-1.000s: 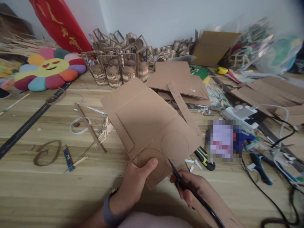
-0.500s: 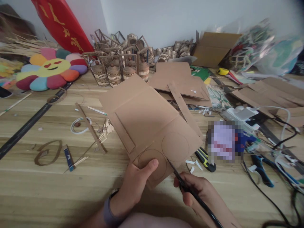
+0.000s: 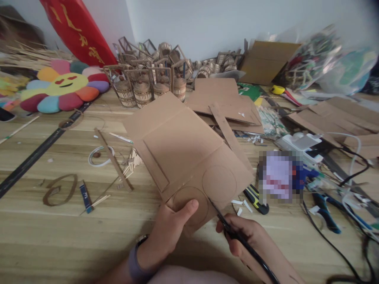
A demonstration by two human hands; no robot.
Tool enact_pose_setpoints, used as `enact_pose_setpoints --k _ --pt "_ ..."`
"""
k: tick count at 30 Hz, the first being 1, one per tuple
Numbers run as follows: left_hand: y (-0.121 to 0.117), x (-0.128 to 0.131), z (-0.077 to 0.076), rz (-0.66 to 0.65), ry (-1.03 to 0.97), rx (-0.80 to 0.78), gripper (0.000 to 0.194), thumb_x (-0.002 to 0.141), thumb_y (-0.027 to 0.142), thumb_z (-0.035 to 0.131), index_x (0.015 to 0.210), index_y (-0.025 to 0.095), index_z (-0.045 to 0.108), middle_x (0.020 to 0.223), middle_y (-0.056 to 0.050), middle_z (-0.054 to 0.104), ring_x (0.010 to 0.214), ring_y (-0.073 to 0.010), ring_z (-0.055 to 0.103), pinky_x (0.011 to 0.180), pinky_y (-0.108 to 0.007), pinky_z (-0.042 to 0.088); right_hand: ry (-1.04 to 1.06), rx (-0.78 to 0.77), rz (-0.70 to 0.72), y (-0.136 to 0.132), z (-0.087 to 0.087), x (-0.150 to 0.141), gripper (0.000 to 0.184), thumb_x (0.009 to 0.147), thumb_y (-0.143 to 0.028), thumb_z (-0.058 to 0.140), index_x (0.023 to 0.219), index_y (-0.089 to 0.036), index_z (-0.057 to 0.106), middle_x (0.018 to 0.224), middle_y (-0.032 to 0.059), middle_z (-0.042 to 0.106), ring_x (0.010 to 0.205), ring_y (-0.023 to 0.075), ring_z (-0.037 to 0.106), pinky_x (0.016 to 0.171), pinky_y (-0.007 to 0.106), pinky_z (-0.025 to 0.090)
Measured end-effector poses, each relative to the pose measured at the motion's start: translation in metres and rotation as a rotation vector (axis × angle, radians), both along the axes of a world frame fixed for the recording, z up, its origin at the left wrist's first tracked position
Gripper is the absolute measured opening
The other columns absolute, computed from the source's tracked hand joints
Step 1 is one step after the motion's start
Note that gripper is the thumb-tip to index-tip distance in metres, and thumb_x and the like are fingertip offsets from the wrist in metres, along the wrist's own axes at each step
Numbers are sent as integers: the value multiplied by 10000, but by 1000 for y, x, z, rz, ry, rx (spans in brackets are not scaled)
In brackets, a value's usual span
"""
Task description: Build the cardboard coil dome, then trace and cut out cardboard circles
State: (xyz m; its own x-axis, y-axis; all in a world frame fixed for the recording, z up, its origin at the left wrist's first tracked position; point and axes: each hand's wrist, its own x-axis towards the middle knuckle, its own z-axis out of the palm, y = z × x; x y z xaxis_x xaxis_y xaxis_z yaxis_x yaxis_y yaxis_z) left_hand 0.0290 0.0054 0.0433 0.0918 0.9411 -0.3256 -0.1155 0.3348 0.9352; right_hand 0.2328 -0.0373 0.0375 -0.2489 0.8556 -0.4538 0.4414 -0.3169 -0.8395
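A creased sheet of brown cardboard (image 3: 177, 146) with two drawn circles near its lower edge is tilted up toward me. My left hand (image 3: 167, 228) grips that edge, its thumb pressed over the left circle and the fingers hidden behind the sheet. In my right hand (image 3: 245, 236) is a pair of scissors (image 3: 224, 223) with dark blades and a long black handle. Their tip meets the cardboard between the two circles. Just right of the sheet lies a yellow and black utility knife (image 3: 256, 199).
Small slatted wooden buckets (image 3: 142, 92) stand along the back beside a flower cushion (image 3: 65, 86). More cardboard (image 3: 216, 92) lies behind the sheet. Blue-handled pliers (image 3: 327, 213), cables and a white power strip (image 3: 302, 144) are at right. A tape roll (image 3: 100, 156) and thin sticks (image 3: 134, 159) lie left.
The cardboard's lower part and my left thumb have shifted very slightly to the right. The scissors stay at nearly the same spot between the circles.
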Motion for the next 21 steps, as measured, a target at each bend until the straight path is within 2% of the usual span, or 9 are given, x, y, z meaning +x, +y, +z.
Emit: enact_pose_setpoints --k 3,11,17,21 --pt "-2 -1 -1 -38 11 -6 306 776 374 683 1040 229 736 1034 -49 787 1076 -259 683 1023 -382 483 9 0 23 3 4 -2 788 615 -951 468 834 -208 614 587 -62 330 564 130 267 530 277 190" --pt "-4 0 -3 -35 -5 5 287 787 372 680 1032 235 738 1035 -39 784 1119 -259 662 1039 -376 464 -7 -1 37 4 7 -4 796 627 -966 418 825 -216 593 599 -55 325 534 125 289 475 261 216" --pt "-3 0 1 -31 -12 6 326 772 367 685 1066 232 724 1093 -43 770 1107 -250 667 1031 -368 472 -20 38 30 2 3 -4 609 732 -821 560 778 -214 563 569 -65 314 526 114 269 472 252 199" --pt "-4 0 -1 -37 -42 5 341 771 369 685 1078 223 718 1106 -53 767 1097 -259 673 1019 -379 483 1 43 -4 -1 1 -5 505 754 -716 623 767 -215 557 567 -66 327 500 108 280 450 245 188"
